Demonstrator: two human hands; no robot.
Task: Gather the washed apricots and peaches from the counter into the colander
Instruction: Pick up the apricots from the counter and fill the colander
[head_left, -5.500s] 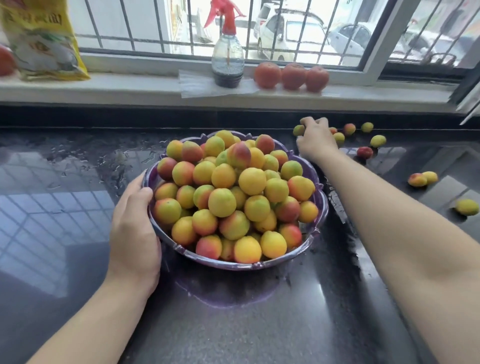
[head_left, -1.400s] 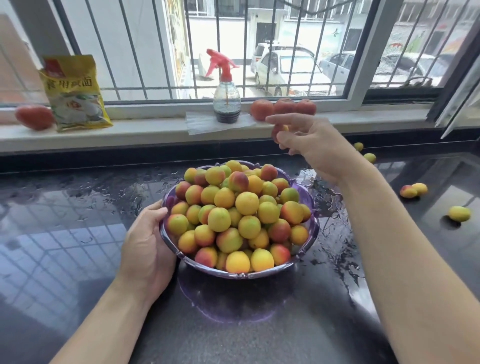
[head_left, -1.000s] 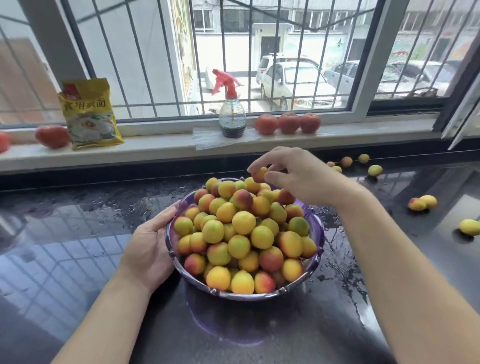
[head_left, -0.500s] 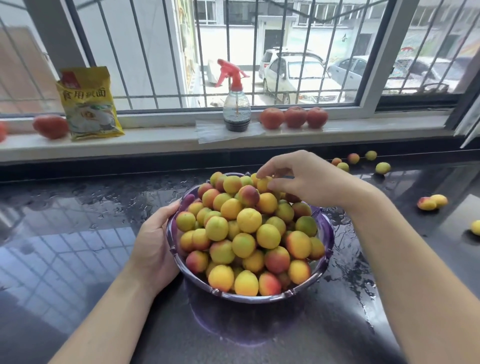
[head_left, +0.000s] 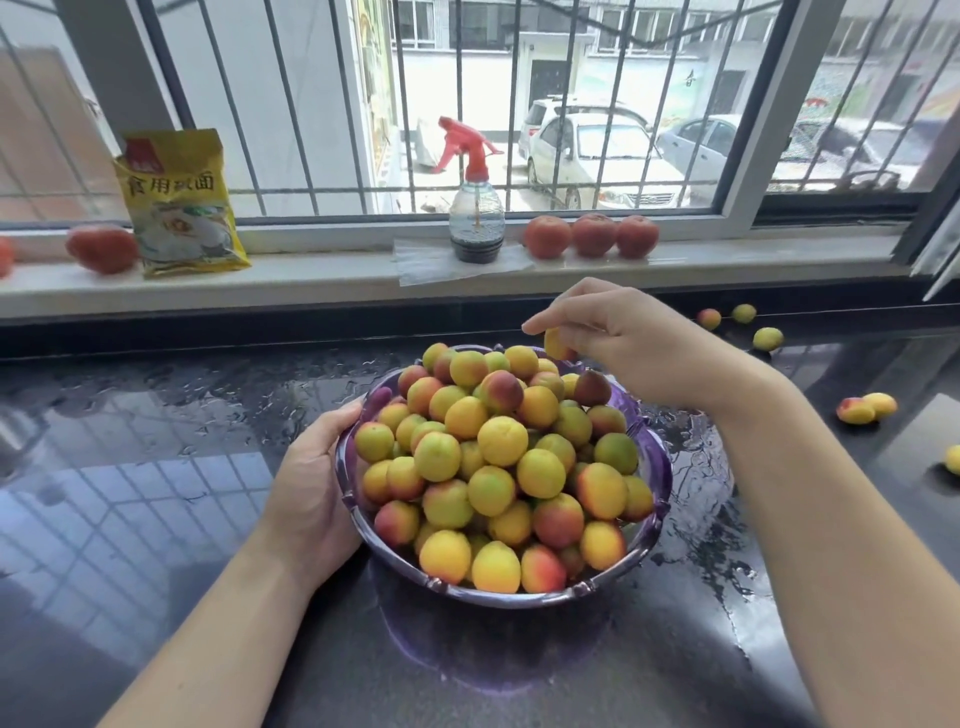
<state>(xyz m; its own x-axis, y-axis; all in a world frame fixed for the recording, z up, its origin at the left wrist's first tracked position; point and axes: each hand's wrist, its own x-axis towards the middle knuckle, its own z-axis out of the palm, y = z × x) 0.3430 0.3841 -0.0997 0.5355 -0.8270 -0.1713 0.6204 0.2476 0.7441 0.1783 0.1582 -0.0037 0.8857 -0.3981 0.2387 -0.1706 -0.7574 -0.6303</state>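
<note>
I am in the step of dropping a fruit onto the pile. My right hand hovers over the far edge of the colander, and its fingers pinch one small apricot just above the heap. My left hand rests against the near-left wall of the colander with curved fingers, so it does not slide on the wet counter.

The pile is already high, so I think the release must be low and gentle, or the fruit can roll off. After this, more loose fruit lies well to the right of my right hand, and some further behind it near the wall; I must reach there next.
</note>
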